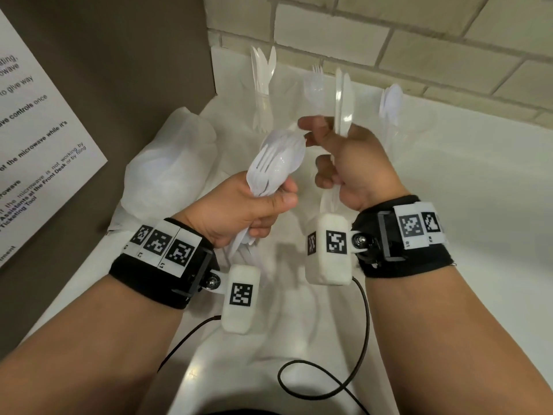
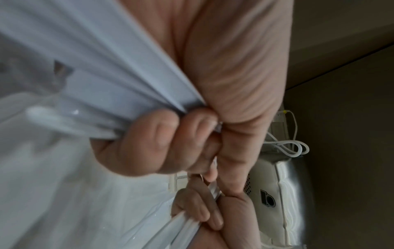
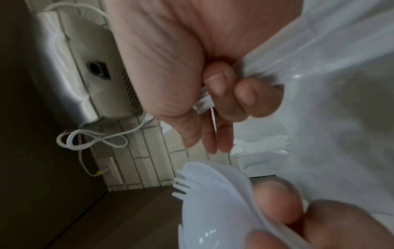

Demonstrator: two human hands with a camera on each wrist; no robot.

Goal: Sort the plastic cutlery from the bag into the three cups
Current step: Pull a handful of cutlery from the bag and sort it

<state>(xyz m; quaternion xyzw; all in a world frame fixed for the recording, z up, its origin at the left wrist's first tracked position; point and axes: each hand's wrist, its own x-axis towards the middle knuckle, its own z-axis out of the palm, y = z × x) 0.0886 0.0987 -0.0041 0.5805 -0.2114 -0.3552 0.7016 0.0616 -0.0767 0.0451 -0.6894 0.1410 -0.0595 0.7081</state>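
The three clear cups [image 1: 263, 107] at the back nearly vanish against the white table [image 1: 466, 223]; their rims cannot be made out. The left hand [image 1: 239, 211] covers the handles of its bundle of forks and spoons [image 1: 278, 163], so no count is possible. The paper notice [image 1: 36, 121] is cut off by the picture's edge.

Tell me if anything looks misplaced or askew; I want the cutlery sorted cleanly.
Nothing is spilled or broken. The left hand grips a mixed bundle of forks and spoons, unsorted; the right hand holds knives. The three cups at the back stand upright.
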